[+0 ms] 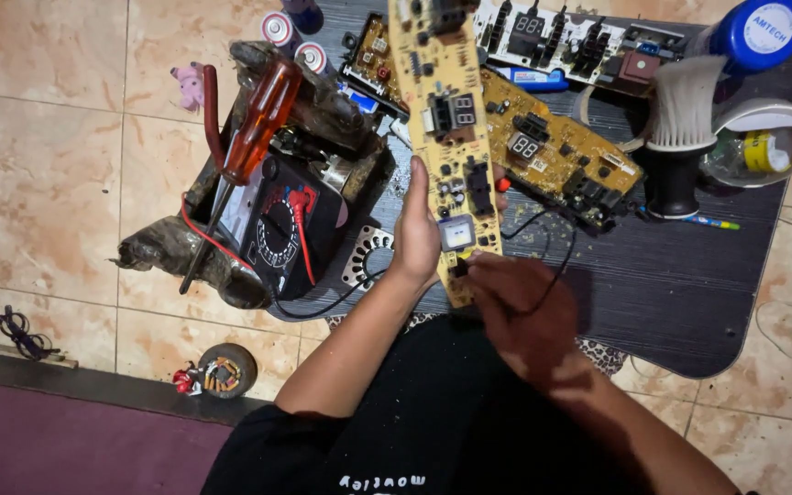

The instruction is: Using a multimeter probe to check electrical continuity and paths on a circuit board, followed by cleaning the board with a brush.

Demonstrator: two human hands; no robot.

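The long yellow circuit board is gripped along its edge by the closed left hand above the dark desk, its lower end pinched by the blurred right hand, the black-handled brush and orange-handled screwdriver lying unused.
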